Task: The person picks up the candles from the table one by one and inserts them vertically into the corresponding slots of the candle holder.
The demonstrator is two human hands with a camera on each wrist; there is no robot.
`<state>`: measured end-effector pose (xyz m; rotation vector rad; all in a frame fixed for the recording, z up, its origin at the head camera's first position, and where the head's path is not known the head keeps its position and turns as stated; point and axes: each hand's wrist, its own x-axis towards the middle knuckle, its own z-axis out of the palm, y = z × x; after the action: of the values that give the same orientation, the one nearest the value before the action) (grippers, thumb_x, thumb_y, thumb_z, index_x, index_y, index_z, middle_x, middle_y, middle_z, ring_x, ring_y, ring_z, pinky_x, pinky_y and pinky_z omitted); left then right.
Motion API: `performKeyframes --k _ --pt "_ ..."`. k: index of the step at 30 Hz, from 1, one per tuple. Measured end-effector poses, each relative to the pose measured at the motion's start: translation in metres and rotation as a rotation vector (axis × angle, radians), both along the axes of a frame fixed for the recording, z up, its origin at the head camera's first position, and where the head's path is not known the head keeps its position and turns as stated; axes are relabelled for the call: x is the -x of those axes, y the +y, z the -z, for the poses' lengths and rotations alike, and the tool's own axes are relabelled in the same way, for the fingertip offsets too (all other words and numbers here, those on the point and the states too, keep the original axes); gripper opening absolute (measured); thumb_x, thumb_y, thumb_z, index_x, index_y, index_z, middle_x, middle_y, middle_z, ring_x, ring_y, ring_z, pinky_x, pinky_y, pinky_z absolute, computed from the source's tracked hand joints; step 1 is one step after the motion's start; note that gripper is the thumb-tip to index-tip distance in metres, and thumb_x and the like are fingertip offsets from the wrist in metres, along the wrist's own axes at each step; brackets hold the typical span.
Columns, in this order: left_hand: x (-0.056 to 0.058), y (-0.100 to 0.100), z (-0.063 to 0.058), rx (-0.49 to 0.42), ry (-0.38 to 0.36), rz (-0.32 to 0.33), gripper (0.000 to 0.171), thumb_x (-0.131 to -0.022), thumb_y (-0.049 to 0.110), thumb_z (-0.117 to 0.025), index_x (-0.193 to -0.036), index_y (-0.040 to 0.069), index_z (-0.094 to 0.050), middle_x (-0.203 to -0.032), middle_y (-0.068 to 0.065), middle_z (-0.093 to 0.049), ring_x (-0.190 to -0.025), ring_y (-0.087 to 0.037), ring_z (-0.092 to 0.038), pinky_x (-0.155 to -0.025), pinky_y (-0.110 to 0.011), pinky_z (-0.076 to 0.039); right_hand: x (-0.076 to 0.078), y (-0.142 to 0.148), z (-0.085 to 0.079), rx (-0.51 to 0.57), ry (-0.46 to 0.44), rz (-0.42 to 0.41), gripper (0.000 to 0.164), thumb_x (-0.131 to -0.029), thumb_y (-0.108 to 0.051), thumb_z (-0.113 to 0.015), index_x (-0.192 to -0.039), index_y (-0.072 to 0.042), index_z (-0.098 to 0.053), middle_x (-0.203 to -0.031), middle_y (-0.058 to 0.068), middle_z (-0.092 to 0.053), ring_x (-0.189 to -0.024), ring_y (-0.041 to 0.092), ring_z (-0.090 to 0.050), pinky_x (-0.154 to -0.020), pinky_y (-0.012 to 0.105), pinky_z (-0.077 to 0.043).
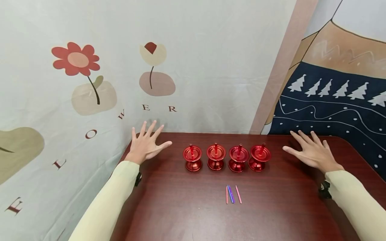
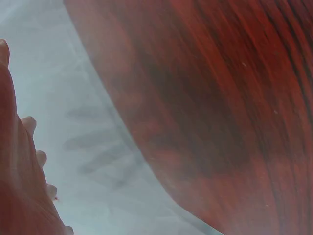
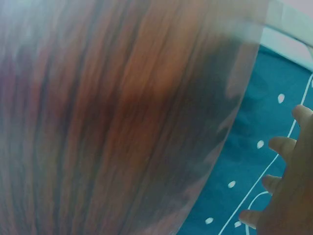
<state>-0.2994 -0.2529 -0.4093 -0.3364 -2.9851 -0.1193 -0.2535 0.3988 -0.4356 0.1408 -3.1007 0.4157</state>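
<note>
"Hands first: what state are they in?"

"Both released. The left hand (image 1: 144, 145) is spread wide, its thumb pointing toward the row of red stands (image 1: 215, 164). The right hand (image 1: 313, 152) has its fingers extended and parted too, beyond the row's right end."

"Are they touching the table (image 1: 175, 207)?"

"They look raised above it. In the left wrist view a finger shadow (image 2: 95, 142) falls on the pale cloth (image 1: 217, 67) past the table's edge."

"And the stands?"

"4 of them, upright near the table's far edge, between the hands. Each has a footed base, a shallow dish and a post in the middle. The 2 on the right sit closest together."

"What lies in front of them?"

"4 thin sticks, nearer the wearer: a left pink stick (image 1: 227, 194), then a blue stick (image 1: 230, 194) and a purple stick (image 1: 232, 194) side by side, then a right pink stick (image 1: 238, 194), slightly apart."

"Touching, the blue and purple?"

"Too small to tell."
</note>
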Motion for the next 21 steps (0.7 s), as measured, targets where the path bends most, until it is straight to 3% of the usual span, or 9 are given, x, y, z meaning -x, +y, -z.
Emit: performKeyframes --k 5,11,16,21 --pt "-0.011 0.010 -0.007 -0.042 0.033 0.019 0.097 -0.100 0.086 -0.042 -0.176 0.026 -0.032 -0.184 -0.008 -0.015 -0.168 -0.044 -0.003 -0.124 -0.079 0.008 -0.004 -0.010 -0.003 0.027 0.008 -0.015 0.099 -0.106 -0.073 -0.050 -0.176 -0.010 -0.019 -0.174 0.037 -0.019 -0.158 0.066 -0.001 -0.113 0.092 -0.004" --pt "-0.031 0.026 -0.014 -0.158 0.040 0.075 0.091 -0.105 0.080 -0.042 -0.176 0.026 -0.031 -0.184 -0.006 -0.018 -0.169 -0.041 -0.003 -0.125 -0.078 0.004 -0.014 -0.021 -0.003 0.083 0.079 -0.039 0.092 -0.109 -0.065 -0.051 -0.177 -0.013 -0.018 -0.174 0.035 -0.021 -0.159 0.064 -0.002 -0.114 0.091 -0.007" --pt "-0.046 0.041 -0.015 -0.367 0.025 0.178 0.087 -0.109 0.072 -0.042 -0.176 0.018 -0.029 -0.181 -0.009 -0.026 -0.168 -0.040 -0.012 -0.128 -0.074 -0.003 -0.029 -0.034 -0.005 0.170 0.150 -0.081 0.085 -0.112 -0.054 -0.056 -0.177 -0.013 -0.021 -0.174 0.034 -0.023 -0.162 0.060 -0.003 -0.119 0.086 -0.004" --pt "-0.058 0.057 -0.013 -0.618 -0.028 0.244 0.093 -0.108 0.073 -0.047 -0.175 0.010 -0.030 -0.172 -0.016 -0.043 -0.162 -0.040 -0.032 -0.129 -0.066 -0.022 -0.043 -0.052 -0.013 0.272 0.209 -0.131 0.080 -0.112 -0.045 -0.059 -0.177 -0.015 -0.023 -0.177 0.029 -0.024 -0.163 0.056 -0.010 -0.119 0.086 -0.009"
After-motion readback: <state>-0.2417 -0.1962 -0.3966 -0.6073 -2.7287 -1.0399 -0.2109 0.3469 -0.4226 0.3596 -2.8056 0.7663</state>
